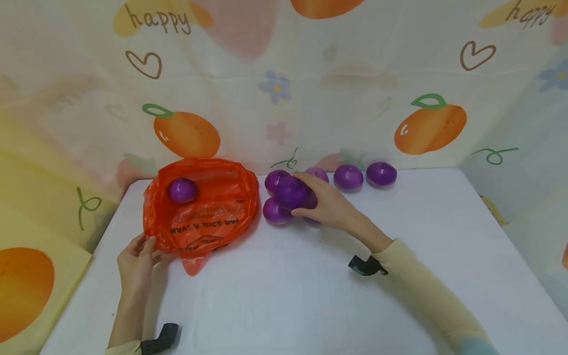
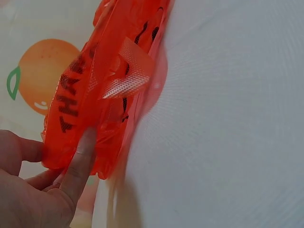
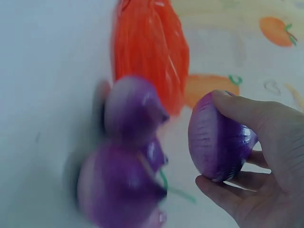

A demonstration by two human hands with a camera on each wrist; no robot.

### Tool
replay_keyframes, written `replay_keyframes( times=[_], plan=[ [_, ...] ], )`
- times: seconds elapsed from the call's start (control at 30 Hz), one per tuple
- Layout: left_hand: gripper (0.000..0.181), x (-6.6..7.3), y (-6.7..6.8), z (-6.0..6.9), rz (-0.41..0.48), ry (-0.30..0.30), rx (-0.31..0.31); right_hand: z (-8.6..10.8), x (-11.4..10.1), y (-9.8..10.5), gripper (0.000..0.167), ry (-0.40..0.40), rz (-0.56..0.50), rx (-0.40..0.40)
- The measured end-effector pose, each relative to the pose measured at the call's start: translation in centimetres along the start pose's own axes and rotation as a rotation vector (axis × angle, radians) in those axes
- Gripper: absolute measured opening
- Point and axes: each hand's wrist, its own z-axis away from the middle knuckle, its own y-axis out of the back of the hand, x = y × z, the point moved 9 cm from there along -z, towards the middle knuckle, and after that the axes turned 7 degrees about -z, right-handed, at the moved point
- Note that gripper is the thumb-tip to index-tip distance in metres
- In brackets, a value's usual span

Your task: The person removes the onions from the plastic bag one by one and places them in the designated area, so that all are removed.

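A red plastic bag lies wide-mouthed on the left of the table, printed with dark lettering, with one purple onion inside. My left hand pinches the bag's near-left rim between thumb and fingers; the left wrist view shows the hand at the bag's edge. To the right of the bag, my right hand grips a purple onion, raised over the other onions. In the right wrist view this onion sits between thumb and fingers, apart from the blurred onions below.
Several onions stand along the table's back, among them one beside the bag and two farther right, an onion and another. Some are partly hidden by my right hand. A printed cloth hangs behind the white table.
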Motion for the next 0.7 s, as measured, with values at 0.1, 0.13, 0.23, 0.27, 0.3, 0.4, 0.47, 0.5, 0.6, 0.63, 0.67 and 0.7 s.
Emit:
replay_keyframes(
  times=[0.1, 0.13, 0.23, 0.27, 0.3, 0.4, 0.47, 0.5, 0.6, 0.63, 0.67, 0.7],
  plan=[
    [0.053, -0.1, 0.1, 0.0, -0.009, 0.008, 0.001, 1.5, 1.6, 1.8, 0.082, -0.059, -0.036, 0.037],
    [0.053, -0.2, 0.1, 0.0, -0.009, 0.011, 0.0, 2.0, 2.3, 2.5, 0.083, -0.085, -0.055, 0.048],
    [0.054, -0.2, 0.0, -0.1, -0.007, 0.02, -0.003, 3.6, 4.2, 4.2, 0.084, -0.175, -0.095, 0.081],
    [0.054, -0.3, 0.0, -0.2, 0.0, 0.023, -0.003, 4.0, 4.8, 4.6, 0.084, -0.198, -0.105, 0.088],
    [0.054, -0.3, 0.1, -0.2, 0.006, 0.026, -0.002, 4.4, 5.3, 5.0, 0.084, -0.215, -0.109, 0.091],
    [0.054, -0.3, 0.2, -0.2, 0.016, 0.023, 0.001, 5.3, 6.4, 5.6, 0.083, -0.239, -0.091, 0.093],
    [0.052, -0.2, 0.3, -0.2, 0.044, 0.013, 0.006, 5.7, 7.0, 5.9, 0.083, -0.245, -0.073, 0.097],
    [0.052, -0.2, 0.3, -0.2, 0.05, 0.011, 0.006, 6.0, 7.3, 6.0, 0.083, -0.246, -0.067, 0.1],
    [0.052, -0.2, 0.4, -0.1, 0.062, 0.01, 0.004, 6.6, 8.0, 6.3, 0.083, -0.245, -0.031, 0.1],
    [0.052, -0.2, 0.4, -0.1, 0.072, 0.014, 0.005, 6.9, 8.2, 6.3, 0.083, -0.244, -0.014, 0.097],
    [0.052, -0.3, 0.4, -0.1, 0.073, 0.02, 0.006, 7.1, 8.4, 6.3, 0.083, -0.246, 0.004, 0.092],
    [0.053, -0.4, 0.4, -0.1, 0.072, 0.029, 0.005, 7.3, 8.7, 6.2, 0.083, -0.25, 0.025, 0.086]
  ],
)
